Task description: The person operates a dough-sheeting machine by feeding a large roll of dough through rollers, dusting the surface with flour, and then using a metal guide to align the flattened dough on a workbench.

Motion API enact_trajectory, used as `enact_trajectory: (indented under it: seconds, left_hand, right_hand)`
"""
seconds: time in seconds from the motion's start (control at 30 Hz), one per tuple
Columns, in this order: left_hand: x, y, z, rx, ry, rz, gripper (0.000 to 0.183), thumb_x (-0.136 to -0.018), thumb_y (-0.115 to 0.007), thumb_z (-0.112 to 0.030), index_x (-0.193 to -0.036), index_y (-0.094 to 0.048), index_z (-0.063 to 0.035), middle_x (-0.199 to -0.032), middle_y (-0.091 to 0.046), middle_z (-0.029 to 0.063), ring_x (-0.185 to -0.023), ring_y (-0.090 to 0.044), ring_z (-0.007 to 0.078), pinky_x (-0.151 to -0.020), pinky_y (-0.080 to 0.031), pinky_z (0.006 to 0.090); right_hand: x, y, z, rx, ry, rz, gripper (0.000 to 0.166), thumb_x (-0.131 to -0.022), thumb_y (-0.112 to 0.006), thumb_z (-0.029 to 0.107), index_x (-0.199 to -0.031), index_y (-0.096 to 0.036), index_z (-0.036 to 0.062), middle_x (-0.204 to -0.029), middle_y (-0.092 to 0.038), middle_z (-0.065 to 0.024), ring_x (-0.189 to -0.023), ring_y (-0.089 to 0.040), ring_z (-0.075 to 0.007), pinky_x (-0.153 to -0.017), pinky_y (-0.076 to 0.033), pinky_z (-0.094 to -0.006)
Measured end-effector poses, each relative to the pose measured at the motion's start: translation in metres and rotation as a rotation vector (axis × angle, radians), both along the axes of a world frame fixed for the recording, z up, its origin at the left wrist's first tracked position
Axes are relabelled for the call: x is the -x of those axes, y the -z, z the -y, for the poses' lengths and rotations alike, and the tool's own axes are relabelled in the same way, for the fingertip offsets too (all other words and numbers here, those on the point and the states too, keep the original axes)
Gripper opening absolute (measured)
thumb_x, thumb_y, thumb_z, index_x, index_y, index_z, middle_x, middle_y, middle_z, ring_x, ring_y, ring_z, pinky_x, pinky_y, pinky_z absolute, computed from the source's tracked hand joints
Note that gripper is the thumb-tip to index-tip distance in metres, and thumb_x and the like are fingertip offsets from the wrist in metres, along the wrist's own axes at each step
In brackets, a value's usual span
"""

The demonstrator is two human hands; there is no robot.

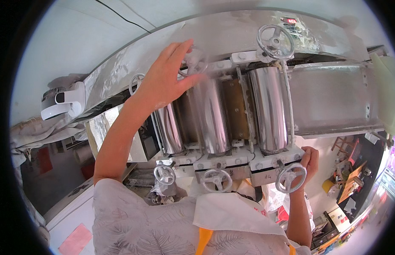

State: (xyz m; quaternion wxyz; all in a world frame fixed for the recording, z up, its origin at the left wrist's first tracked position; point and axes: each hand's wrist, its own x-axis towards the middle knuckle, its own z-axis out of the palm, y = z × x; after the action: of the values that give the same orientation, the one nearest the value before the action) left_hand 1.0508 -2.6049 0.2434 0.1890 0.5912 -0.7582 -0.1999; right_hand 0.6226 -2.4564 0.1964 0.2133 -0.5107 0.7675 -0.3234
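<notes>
My left hand (167,71) is raised at the far side of a metal roller machine, fingers and thumb spread beside a blurred handwheel (197,60). It grips nothing. My right hand (310,162) is at the near right corner of the machine, fingers curled by the end block (298,155) and close behind a near handwheel (291,178); its hold is partly hidden. Between the hands lie the polished right roller (270,108), middle roller (213,118) and left roller (169,129). Another far handwheel (275,42) stands at the upper right.
Two more near handwheels, the middle one (216,180) and the left one (165,174), stand close to my apron (235,213). A metal tray (331,95) extends right. A white fan (68,100) is at the far left. A lit display (291,21) is on the back panel.
</notes>
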Motion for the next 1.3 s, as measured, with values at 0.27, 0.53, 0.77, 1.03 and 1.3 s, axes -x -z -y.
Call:
enact_trajectory:
  seconds: [0.27, 0.53, 0.77, 1.03, 1.3]
  left_hand:
    - [0.006, -0.004, 0.007, -0.055, 0.010, -0.016, 0.081, -0.088, -0.084, -0.030, -0.155, -0.045, -0.0081, -0.137, -0.059, 0.0113, -0.104, -0.061, 0.0276, -0.090, -0.054, 0.0376]
    - [0.011, -0.005, 0.008, -0.069, -0.027, -0.027, 0.084, -0.085, -0.086, -0.028, -0.155, -0.044, -0.0082, -0.138, -0.059, 0.0132, -0.103, -0.061, 0.0281, -0.087, -0.053, 0.0364]
    - [0.011, -0.003, 0.009, -0.071, -0.060, -0.042, 0.086, -0.083, -0.087, -0.028, -0.155, -0.045, -0.0071, -0.138, -0.058, 0.0160, -0.109, -0.061, 0.0293, -0.088, -0.053, 0.0371]
    - [0.002, 0.017, 0.009, 0.009, -0.030, -0.200, 0.095, -0.077, -0.092, -0.029, -0.154, -0.044, 0.0011, -0.138, -0.058, 0.0199, -0.114, -0.061, 0.0335, -0.088, -0.053, 0.0385]
    - [0.000, 0.036, 0.018, 0.042, 0.010, -0.291, 0.101, -0.068, -0.098, -0.031, -0.147, -0.046, 0.0071, -0.132, -0.061, 0.0218, -0.113, -0.059, 0.0341, -0.092, -0.050, 0.0406]
  right_hand:
    - [0.000, -0.001, 0.005, -0.014, -0.008, -0.049, 0.019, -0.101, -0.049, 0.005, -0.093, -0.062, -0.0045, -0.088, -0.063, -0.0129, -0.080, -0.058, -0.0232, -0.076, -0.047, -0.0347]
    - [0.001, 0.001, 0.008, -0.026, -0.010, -0.029, 0.018, -0.100, -0.046, 0.003, -0.093, -0.062, -0.0040, -0.087, -0.059, -0.0128, -0.080, -0.057, -0.0247, -0.077, -0.047, -0.0346]
    - [0.004, 0.007, 0.003, -0.044, 0.039, 0.022, 0.021, -0.103, -0.044, 0.005, -0.093, -0.061, -0.0034, -0.087, -0.057, -0.0120, -0.080, -0.054, -0.0230, -0.077, -0.046, -0.0351]
    - [-0.003, 0.001, 0.007, -0.125, 0.017, -0.020, 0.025, -0.105, -0.042, 0.010, -0.093, -0.058, -0.0041, -0.087, -0.054, -0.0129, -0.082, -0.052, -0.0234, -0.077, -0.044, -0.0364]
    - [-0.013, 0.007, 0.009, -0.124, 0.145, -0.049, 0.024, -0.104, -0.040, 0.015, -0.092, -0.052, -0.0012, -0.089, -0.048, -0.0103, -0.085, -0.048, -0.0233, -0.081, -0.041, -0.0363]
